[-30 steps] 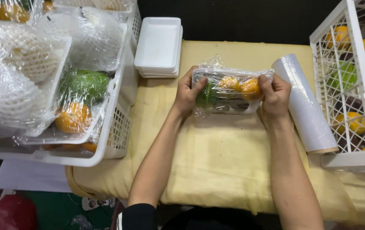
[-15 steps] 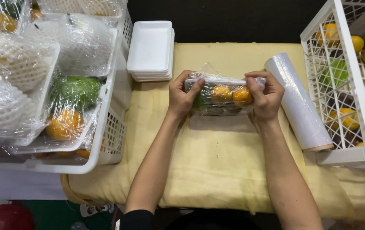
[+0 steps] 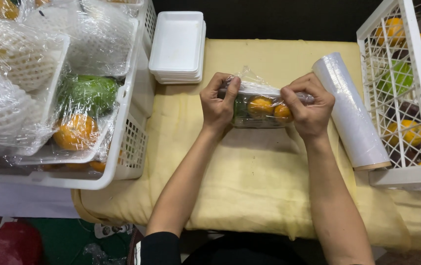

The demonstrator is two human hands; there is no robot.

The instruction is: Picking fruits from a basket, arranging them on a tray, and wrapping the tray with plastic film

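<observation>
- Now the wrapped fruit tray [image 3: 262, 107] sits mid-counter, tilted up between both hands.
- Left hand [image 3: 217, 105] clamps the nine o'clock end; right hand [image 3: 310, 108] pinches film at three o'clock, fingers [image 3: 289, 100] curled tight.
- Likely light but lumpy: slick, stretchy film over a soft tray, best held by its short ends.
- Film roll [image 3: 350, 113] lies just beyond, at three o'clock.

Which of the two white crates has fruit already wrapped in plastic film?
The white crate on the left: its fruit sits on trays under clear film. The white crate on the right holds loose, unwrapped fruit.
</observation>
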